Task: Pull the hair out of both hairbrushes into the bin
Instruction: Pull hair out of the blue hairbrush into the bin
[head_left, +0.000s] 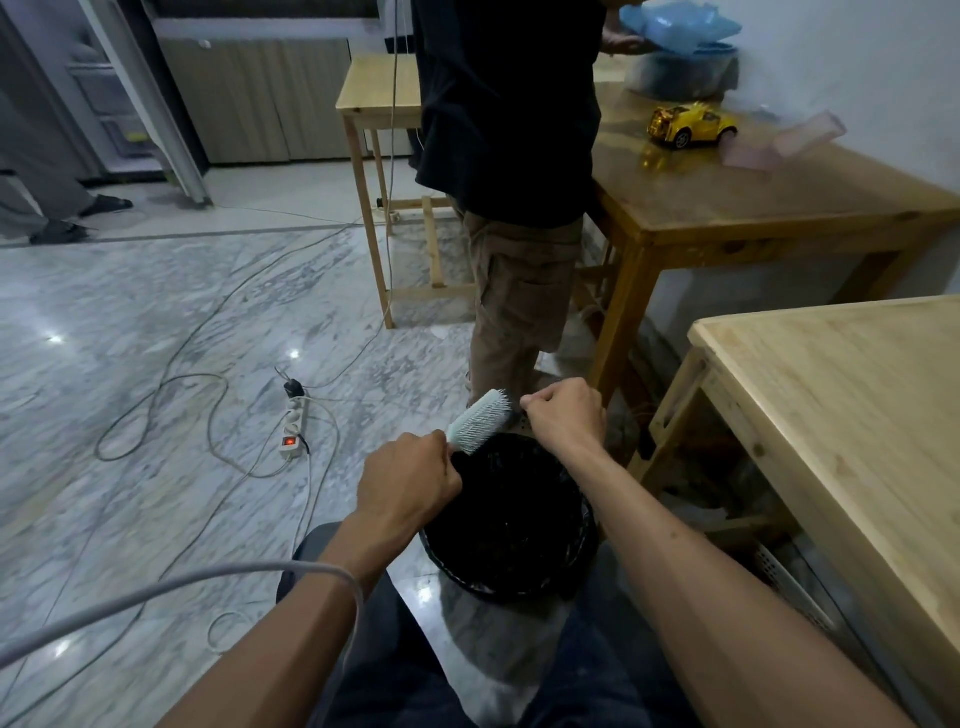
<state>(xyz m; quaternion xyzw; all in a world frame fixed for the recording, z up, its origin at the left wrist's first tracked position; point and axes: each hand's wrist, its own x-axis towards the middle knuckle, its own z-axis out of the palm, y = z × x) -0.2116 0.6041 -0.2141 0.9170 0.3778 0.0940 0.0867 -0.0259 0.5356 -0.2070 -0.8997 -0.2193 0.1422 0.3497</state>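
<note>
The left hand (410, 480) has its fingers wrapped tight round the handle of a pale mint-green plastic hairbrush (480, 421), hiding the handle completely. The right hand (563, 413) is curled closed just beside the brush's bristled head, thumb and forefinger pinched; whether any hair sits between them is too fine to make out. The brush hangs tilted over the far rim of a round bin lined with a black plastic bag (511, 519) standing on the marble floor (156, 322). Its contents are lost in darkness. A second brush is nowhere visible.
</note>
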